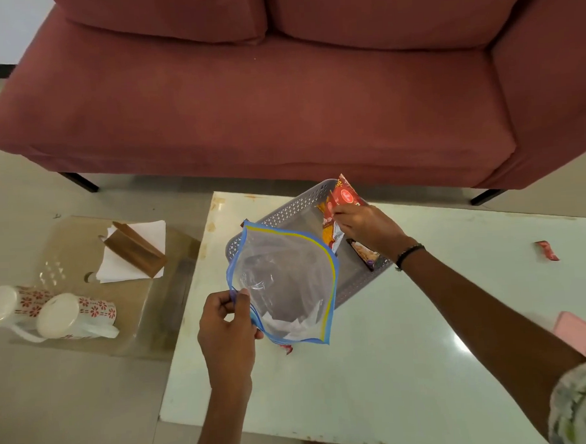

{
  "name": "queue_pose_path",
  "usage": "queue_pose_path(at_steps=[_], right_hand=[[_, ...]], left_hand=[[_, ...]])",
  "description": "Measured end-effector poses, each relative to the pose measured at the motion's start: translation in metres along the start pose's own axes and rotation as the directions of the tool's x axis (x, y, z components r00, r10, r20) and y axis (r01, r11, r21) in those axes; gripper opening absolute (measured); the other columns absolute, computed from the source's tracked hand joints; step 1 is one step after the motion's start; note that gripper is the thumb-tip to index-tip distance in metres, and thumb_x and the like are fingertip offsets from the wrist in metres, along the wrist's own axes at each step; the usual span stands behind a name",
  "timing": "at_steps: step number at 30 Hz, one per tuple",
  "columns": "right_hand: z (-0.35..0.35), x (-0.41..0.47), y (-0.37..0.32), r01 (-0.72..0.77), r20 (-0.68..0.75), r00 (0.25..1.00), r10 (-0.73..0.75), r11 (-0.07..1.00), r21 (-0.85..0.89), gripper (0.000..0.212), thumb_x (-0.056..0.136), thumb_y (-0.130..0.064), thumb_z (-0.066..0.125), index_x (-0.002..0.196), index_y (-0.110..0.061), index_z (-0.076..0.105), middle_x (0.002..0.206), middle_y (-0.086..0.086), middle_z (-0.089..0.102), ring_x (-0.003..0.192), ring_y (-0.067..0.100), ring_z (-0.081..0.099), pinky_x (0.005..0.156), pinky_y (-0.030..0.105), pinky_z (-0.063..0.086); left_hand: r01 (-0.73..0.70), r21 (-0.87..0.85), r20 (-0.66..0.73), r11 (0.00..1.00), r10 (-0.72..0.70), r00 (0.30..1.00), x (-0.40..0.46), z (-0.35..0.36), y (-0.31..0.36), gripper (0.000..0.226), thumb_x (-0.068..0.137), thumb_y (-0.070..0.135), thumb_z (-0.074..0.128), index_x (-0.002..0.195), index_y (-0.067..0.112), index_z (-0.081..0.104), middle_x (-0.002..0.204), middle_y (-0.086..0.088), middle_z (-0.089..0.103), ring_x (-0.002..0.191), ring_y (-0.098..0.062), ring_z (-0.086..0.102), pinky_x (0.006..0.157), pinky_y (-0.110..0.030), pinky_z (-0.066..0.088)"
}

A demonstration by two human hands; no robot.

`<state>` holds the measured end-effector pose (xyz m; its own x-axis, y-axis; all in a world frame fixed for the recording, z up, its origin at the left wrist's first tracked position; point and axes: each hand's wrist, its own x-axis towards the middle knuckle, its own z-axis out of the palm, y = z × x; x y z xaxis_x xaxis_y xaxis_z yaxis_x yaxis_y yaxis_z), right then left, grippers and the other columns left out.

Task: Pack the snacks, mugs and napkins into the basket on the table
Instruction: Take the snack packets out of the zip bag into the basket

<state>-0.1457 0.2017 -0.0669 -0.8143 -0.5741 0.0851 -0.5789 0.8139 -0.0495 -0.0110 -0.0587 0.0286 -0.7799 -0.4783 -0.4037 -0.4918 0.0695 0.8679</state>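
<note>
A grey perforated basket (284, 210) stands on the white table (406, 317). My left hand (227, 328) pinches the edge of a clear zip bag (284, 282) with blue and yellow borders, held over the basket's near side. My right hand (365, 227) grips several snack packets (342, 199), red and orange, at the basket's far right corner. Another dark packet (365, 254) lies inside the basket. Two white mugs (59, 314) with red flowers lie on their sides on a glass side table at the left, next to white napkins (132, 254) in a wooden holder.
A small red snack packet (546, 250) lies on the table at the right. A pink flat object (575, 332) sits near the table's right edge. A red sofa (279, 88) stands behind the table. A bit of red wrapper (286, 348) shows under the bag.
</note>
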Motion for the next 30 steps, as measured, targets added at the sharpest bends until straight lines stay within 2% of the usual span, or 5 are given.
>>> queue_pose_path(at_steps=[7, 14, 18, 24, 30], right_hand=[[0.03, -0.028, 0.01, -0.087, 0.197, 0.976, 0.09, 0.996, -0.022, 0.023, 0.079, 0.0, 0.057, 0.095, -0.005, 0.072, 0.111, 0.01, 0.069, 0.086, 0.029, 0.072, 0.082, 0.045, 0.055], [0.008, -0.046, 0.007, -0.032, 0.192, 0.98, 0.044, 0.997, -0.065, 0.05, 0.024, -0.009, 0.096, 0.069, -0.01, 0.075, 0.077, 0.004, 0.074, 0.055, 0.019, 0.07, 0.04, 0.025, 0.052], [0.032, -0.047, 0.014, -0.13, 0.175, 0.976, 0.13, 0.991, -0.009, 0.04, 0.053, -0.002, 0.088, 0.091, -0.002, 0.073, 0.093, 0.015, 0.073, 0.078, 0.033, 0.072, 0.069, 0.046, 0.06], [0.036, -0.052, -0.004, -0.251, 0.175, 0.956, 0.234, 0.964, 0.085, 0.027, 0.075, -0.006, 0.074, 0.1, 0.006, 0.069, 0.102, 0.02, 0.07, 0.087, 0.036, 0.07, 0.069, 0.041, 0.058], [0.046, -0.033, -0.01, -0.716, 0.163, 0.56, 0.812, 0.376, 0.588, 0.027, 0.085, -0.03, 0.067, 0.094, -0.006, 0.057, 0.099, 0.003, 0.061, 0.087, 0.02, 0.062, 0.066, 0.027, 0.052]], left_hand=[[0.034, -0.011, 0.015, 0.999, -0.034, 0.999, 0.004, 0.003, -0.002, 0.011, 0.089, 0.021, 0.059, 0.082, 0.013, 0.056, 0.075, -0.002, 0.056, 0.043, -0.008, 0.048, 0.046, -0.023, 0.044], [0.036, 0.001, 0.024, 0.999, -0.036, 0.999, 0.01, 0.006, 0.001, 0.015, 0.09, 0.023, 0.059, 0.088, 0.009, 0.056, 0.074, -0.002, 0.055, 0.038, -0.004, 0.05, 0.043, -0.017, 0.045], [0.032, -0.005, 0.038, 0.999, -0.031, 0.999, 0.009, 0.01, 0.004, 0.011, 0.09, 0.021, 0.058, 0.084, 0.012, 0.055, 0.074, -0.003, 0.056, 0.038, -0.003, 0.051, 0.041, -0.012, 0.045], [0.04, -0.001, 0.027, 0.999, -0.04, 0.999, 0.005, 0.006, 0.005, 0.011, 0.09, 0.022, 0.059, 0.081, 0.016, 0.055, 0.073, -0.003, 0.055, 0.037, -0.003, 0.049, 0.045, -0.021, 0.046], [0.04, 0.019, 0.02, 0.999, -0.04, 0.999, -0.001, 0.005, 0.001, 0.011, 0.089, 0.023, 0.06, 0.085, 0.013, 0.056, 0.076, -0.003, 0.056, 0.043, -0.009, 0.048, 0.048, -0.024, 0.045]])
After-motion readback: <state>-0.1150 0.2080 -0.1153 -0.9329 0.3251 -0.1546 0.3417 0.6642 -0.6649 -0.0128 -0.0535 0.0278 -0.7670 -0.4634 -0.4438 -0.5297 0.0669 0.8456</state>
